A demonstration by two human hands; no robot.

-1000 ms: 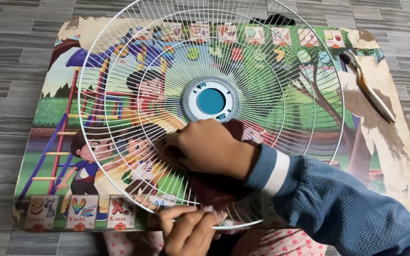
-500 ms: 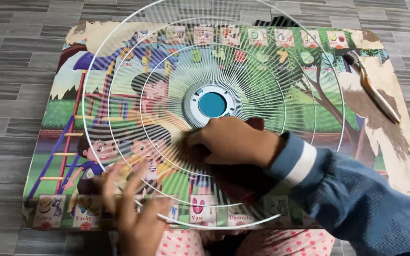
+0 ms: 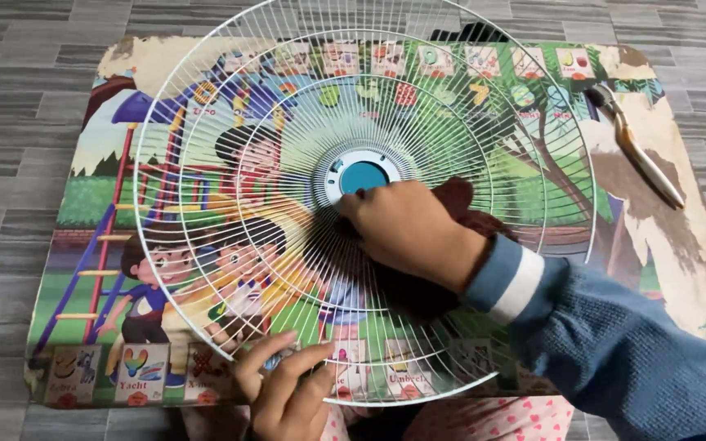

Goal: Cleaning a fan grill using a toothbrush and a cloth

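Head view: a white wire fan guard (image 3: pixel 288 163) lies across the middle of the frame on a low picture-printed table (image 3: pixel 696 269). At centre, the right hand (image 3: pixel 414 229) presses a dark brown cloth (image 3: pixel 451 196) against the wires beside the blue hub (image 3: pixel 363 176). At the lower edge, the left hand (image 3: pixel 288 392) grips the guard's rim. Pliers (image 3: pixel 635 147) rest upper right.

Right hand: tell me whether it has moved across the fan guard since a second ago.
Yes. The right hand with its dark cloth has slid from the lower spokes up to the blue hub of the fan guard, fingertips now touching it.
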